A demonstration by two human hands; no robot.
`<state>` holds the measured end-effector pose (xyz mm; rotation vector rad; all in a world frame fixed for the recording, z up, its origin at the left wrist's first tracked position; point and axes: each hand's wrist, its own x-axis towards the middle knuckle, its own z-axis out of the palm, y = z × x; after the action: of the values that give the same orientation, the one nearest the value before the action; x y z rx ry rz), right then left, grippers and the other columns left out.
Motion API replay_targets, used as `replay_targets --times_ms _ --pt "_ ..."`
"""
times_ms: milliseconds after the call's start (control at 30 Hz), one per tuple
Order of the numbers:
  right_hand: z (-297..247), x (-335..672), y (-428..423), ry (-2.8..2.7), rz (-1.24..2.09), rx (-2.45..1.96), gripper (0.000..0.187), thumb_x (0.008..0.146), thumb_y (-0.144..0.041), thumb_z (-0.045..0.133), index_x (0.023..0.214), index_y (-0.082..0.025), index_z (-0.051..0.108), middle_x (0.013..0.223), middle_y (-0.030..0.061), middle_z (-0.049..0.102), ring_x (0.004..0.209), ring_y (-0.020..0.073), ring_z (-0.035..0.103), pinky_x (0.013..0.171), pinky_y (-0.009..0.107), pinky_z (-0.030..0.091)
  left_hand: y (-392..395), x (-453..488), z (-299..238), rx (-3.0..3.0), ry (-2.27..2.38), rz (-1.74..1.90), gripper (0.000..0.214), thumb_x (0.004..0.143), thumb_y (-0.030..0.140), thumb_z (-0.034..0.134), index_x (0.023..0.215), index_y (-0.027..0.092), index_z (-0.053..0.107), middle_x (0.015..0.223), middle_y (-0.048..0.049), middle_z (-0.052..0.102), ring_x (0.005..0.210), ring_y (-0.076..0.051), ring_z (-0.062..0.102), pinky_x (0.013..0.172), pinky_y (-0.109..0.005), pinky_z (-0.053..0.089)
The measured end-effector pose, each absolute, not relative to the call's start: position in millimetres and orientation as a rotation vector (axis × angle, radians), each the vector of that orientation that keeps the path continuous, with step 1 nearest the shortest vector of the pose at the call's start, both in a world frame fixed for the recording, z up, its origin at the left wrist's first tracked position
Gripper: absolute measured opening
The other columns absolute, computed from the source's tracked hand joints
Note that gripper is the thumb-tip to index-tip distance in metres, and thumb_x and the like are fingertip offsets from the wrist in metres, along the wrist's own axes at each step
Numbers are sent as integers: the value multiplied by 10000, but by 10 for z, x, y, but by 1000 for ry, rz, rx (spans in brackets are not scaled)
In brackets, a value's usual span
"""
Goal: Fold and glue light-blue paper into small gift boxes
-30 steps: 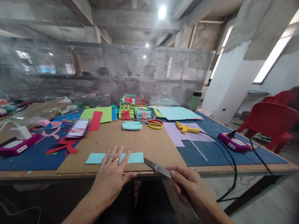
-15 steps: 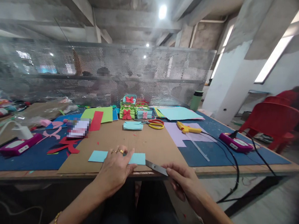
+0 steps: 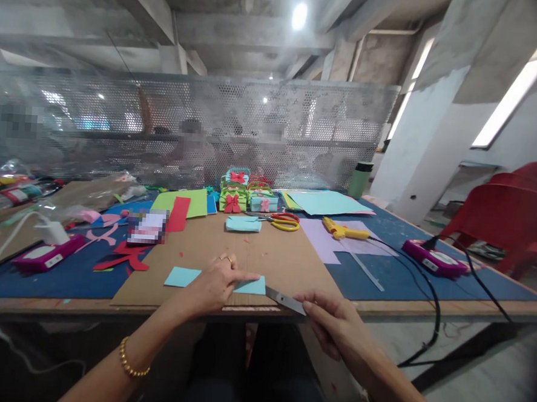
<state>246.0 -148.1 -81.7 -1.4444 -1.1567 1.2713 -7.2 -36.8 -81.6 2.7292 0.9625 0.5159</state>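
Observation:
A light blue strip (image 3: 182, 277) lies flat near the front edge of a brown cardboard sheet (image 3: 287, 257). My left hand (image 3: 218, 286) rests across its middle, the index finger stretched to the strip's right end and the other fingers curled, with no object visible in them. From the right, a narrow steel ruler (image 3: 289, 303) with a small hole reaches the strip's right edge. My right hand (image 3: 327, 320) pinches the ruler's other end between thumb and fingers. Farther back on the cardboard lies a folded light blue piece (image 3: 243, 224), beside red-and-yellow-handled scissors (image 3: 286, 222).
A yellow glue gun (image 3: 345, 230) rests on lilac sheets, its cord running to a purple power strip (image 3: 435, 258). Another purple power strip (image 3: 49, 254) sits left, near red scraps (image 3: 123, 259). Small decorated bags (image 3: 248, 197) and a green bottle (image 3: 359, 181) stand at the back.
My left index finger has stretched out toward the strip's right end, and the hand has turned flatter. My right hand keeps its hold on the ruler. The camera view has shifted slightly.

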Motion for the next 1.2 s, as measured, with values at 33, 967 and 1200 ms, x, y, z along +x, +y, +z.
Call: replay_targets --times_ms 33,967,1200 --pt "-818 2467 -1489 -1143 1301 -1426 540 677 -590 693 977 -144 650 359 -129 362 291 32 216 304 154 149 -364 -74 -823 2732 961 532 526 939 75 420 1310 366 653 930 -52 491 897 -207 489 844 -352 426" --pt "-898 2169 -1452 -1201 1355 -1359 500 746 -592 670 985 -158 599 430 -97 521 257 40 324 279 147 226 -380 -91 -811 2681 979 575 469 1011 150 382 1304 405 645 913 -28 477 877 -185 505 848 -328 421" --pt "-919 2152 -1472 -1145 1420 -1275 467 745 -573 697 941 -160 603 422 -110 481 249 27 281 284 155 178 -373 -69 -829 2711 989 573 496 1009 147 353 1341 409 612 940 -34 492 891 -194 514 869 -344 434"
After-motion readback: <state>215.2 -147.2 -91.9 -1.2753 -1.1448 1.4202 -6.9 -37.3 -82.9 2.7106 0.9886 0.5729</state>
